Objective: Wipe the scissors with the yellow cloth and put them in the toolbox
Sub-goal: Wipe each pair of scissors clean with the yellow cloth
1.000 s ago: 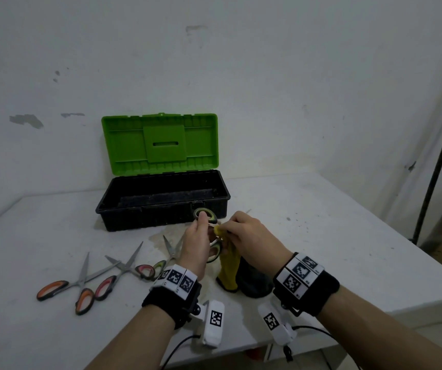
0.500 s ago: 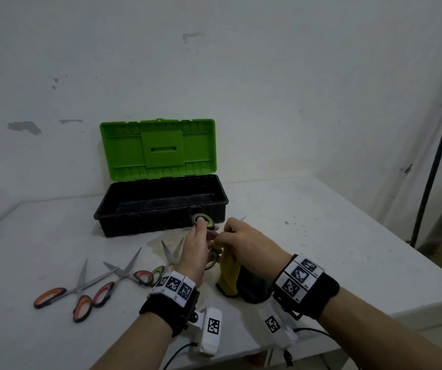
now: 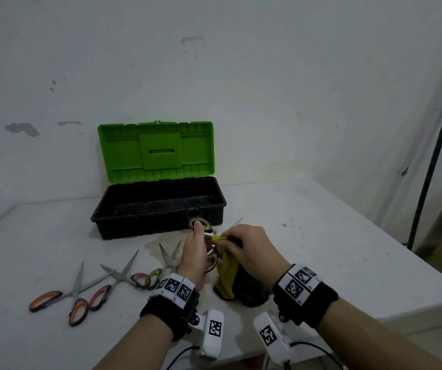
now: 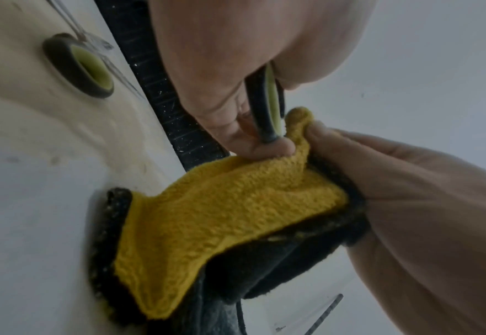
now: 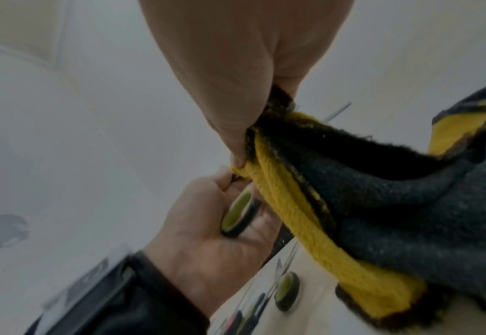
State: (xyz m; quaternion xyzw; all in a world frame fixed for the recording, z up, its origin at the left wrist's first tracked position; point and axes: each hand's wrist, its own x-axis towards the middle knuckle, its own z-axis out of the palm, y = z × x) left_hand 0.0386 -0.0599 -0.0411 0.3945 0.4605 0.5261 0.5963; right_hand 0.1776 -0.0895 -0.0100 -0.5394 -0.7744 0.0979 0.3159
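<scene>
While my left hand (image 3: 197, 253) grips the green-handled steel scissors (image 3: 201, 225) and my right hand (image 3: 252, 249) pinches the yellow terry cloth (image 3: 226, 273) round them, blades point right, just before the open black toolbox (image 3: 158, 209), left hand nearer.

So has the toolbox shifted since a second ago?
No. The toolbox sits the same against the grey wall patch and the orange-handled scissors; only the view shifted.
</scene>
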